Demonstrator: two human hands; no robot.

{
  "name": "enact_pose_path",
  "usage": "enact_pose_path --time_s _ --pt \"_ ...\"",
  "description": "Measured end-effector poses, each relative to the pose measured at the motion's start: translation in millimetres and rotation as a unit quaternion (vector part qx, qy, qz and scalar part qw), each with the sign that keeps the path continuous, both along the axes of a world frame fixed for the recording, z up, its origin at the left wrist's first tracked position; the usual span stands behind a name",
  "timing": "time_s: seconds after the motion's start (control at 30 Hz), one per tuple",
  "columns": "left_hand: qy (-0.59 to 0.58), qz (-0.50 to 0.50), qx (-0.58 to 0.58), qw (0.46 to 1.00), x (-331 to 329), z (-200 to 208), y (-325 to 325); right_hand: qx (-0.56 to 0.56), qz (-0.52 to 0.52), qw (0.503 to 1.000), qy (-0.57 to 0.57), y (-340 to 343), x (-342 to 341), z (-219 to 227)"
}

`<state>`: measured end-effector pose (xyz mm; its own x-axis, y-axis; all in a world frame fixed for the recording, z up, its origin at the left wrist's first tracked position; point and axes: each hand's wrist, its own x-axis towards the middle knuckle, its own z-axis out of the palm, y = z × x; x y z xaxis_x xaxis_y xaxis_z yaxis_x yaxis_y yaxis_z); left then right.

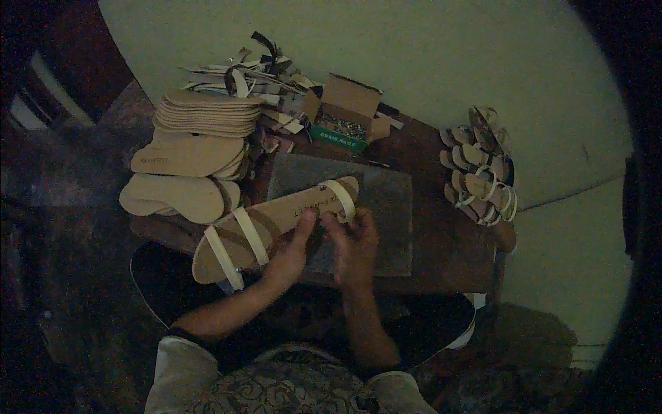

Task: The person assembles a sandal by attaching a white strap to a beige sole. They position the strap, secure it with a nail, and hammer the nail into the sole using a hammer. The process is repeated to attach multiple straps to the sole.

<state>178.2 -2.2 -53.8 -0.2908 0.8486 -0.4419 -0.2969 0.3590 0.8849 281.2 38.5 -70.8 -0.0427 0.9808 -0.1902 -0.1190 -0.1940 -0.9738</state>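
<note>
A tan sandal [279, 215] lies slantwise in front of me, its toe end toward the lower left. Two pale straps cross its lower-left half, and another pale strap [343, 198] loops over the upper-right end. My left hand [293, 248] is closed on the sandal's near edge, thumb on top near the middle. Close beside it, my right hand [355, 245] grips the same edge by the single strap, its thumb next to my left thumb. The fingers beneath the sole are hidden. Under the sandal is a dark square slab [386, 221] on the wooden table [452, 255].
Stacked tan soles [186, 155] stand at the left, with strap scraps [241, 79] heaped behind them. An open cardboard box [352, 100] of small metal pieces sits at the back. Several finished-looking sandals [479, 169] rest at the right edge, against a pale wall [565, 138].
</note>
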Motion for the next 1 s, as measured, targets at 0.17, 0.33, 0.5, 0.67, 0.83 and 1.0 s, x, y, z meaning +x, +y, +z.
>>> enact_pose_path --time_s 0.17,0.33,0.5,0.67,0.83,1.0 --pt "0.120 -0.137 0.142 0.973 2.7 -44.4 0.5 0.081 -0.075 0.993 0.043 12.6 10.3 -2.2" --pt "0.019 -0.177 0.253 0.951 -27.6 -69.5 20.7 0.082 -0.065 0.992 0.063 28.4 26.8 57.8" --pt "-0.168 -0.160 0.180 0.956 -53.2 -43.1 37.0 0.086 -0.014 0.988 0.131 36.6 42.3 72.9" --pt "0.022 -0.217 0.155 0.963 -47.7 8.9 22.1 0.104 0.086 0.989 -0.052 43.0 45.8 43.4" --pt "0.117 -0.190 0.155 0.962 -42.0 11.0 18.4 0.117 0.065 0.989 -0.056 39.7 35.2 38.8" --pt "0.082 -0.124 0.147 0.978 -37.1 5.1 19.4 0.233 -0.008 0.955 -0.181 37.7 26.6 36.6"
